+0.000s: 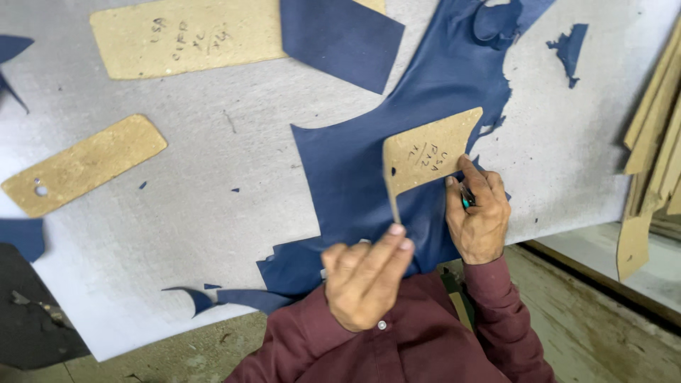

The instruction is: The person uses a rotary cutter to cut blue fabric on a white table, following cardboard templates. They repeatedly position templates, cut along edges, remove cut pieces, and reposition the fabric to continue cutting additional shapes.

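A tan cardboard pattern [429, 152] with a thin tail lies on a large sheet of dark blue leather [355, 170] spread over the grey work board [198, 213]. My left hand [365, 284] has its fingers curled, and the fingertips press down on the end of the pattern's tail. My right hand [479, 213] is closed around a small teal-handled tool [466, 198]. Its forefinger rests at the pattern's lower right edge. The tool's tip is hidden by my fingers.
A big tan pattern [184, 35] lies at the top left and a rounded one [81, 167] at the left. A cut blue piece [340, 39] and blue scraps [569, 46] are scattered around. Stacked cardboard patterns [656, 142] lean at the right edge.
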`<state>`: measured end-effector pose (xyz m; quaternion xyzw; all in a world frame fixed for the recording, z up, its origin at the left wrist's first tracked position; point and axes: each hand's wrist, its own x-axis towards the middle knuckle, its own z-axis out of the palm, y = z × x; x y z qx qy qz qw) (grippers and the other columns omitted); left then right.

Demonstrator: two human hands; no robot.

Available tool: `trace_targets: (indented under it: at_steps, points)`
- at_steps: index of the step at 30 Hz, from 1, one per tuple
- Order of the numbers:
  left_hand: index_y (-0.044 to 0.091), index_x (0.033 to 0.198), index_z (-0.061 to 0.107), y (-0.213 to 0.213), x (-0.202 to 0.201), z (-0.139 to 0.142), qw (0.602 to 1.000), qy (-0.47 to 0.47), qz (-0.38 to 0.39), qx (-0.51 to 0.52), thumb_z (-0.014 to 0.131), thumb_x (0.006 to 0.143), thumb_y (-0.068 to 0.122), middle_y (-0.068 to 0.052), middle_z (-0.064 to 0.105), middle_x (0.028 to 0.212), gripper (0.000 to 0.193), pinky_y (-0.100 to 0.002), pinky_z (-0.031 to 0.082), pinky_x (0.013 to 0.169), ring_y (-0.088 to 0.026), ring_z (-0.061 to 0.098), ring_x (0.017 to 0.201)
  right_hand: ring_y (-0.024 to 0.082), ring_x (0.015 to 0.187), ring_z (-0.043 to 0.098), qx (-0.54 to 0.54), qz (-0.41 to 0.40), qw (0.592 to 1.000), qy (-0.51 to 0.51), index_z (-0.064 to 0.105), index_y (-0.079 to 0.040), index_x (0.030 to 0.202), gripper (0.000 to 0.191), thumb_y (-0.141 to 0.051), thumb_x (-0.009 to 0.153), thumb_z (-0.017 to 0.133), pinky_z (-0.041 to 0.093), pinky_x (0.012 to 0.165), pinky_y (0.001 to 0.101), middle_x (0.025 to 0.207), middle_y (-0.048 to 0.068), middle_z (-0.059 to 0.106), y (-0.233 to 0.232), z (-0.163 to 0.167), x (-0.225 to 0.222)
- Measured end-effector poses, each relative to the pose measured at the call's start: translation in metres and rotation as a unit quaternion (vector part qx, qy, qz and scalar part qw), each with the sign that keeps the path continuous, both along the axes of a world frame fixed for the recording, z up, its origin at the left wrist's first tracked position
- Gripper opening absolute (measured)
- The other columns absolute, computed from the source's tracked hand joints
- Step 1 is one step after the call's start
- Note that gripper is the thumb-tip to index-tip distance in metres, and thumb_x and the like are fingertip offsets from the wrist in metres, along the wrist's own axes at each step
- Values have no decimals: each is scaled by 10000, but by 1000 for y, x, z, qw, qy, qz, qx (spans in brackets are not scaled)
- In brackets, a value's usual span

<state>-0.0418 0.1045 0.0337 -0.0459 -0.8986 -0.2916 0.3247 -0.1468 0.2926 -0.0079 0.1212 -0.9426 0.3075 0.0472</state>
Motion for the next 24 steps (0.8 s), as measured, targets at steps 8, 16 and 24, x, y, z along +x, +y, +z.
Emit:
trace_targets:
  at_steps: [8,16,24]
  points:
    - [50,1215,743,-41,1,-47,981,-117,132,83,786,928,70,-67,730,1264,290,-286,408,843,-130,603,912,220,837,641,3,-3,1000,27,690,32,1316,351,-25,971,725,540,725,349,1000,141,622,1,-9,4]
    - [34,1162,768,-54,-8,-77,986,-100,134,29,808,907,-6,-55,752,1187,261,-304,461,863,-169,646,954,222,867,643,13,-5,1000,25,683,46,1326,365,-22,970,726,553,733,343,1027,135,613,4,-15,6]
    - [25,1081,784,-53,-9,-76,989,-77,127,22,834,885,-32,-55,749,1098,209,-309,492,866,-175,661,937,221,815,605,8,-15,1000,21,687,32,1327,377,-31,960,745,525,701,353,976,127,593,1,-11,6]
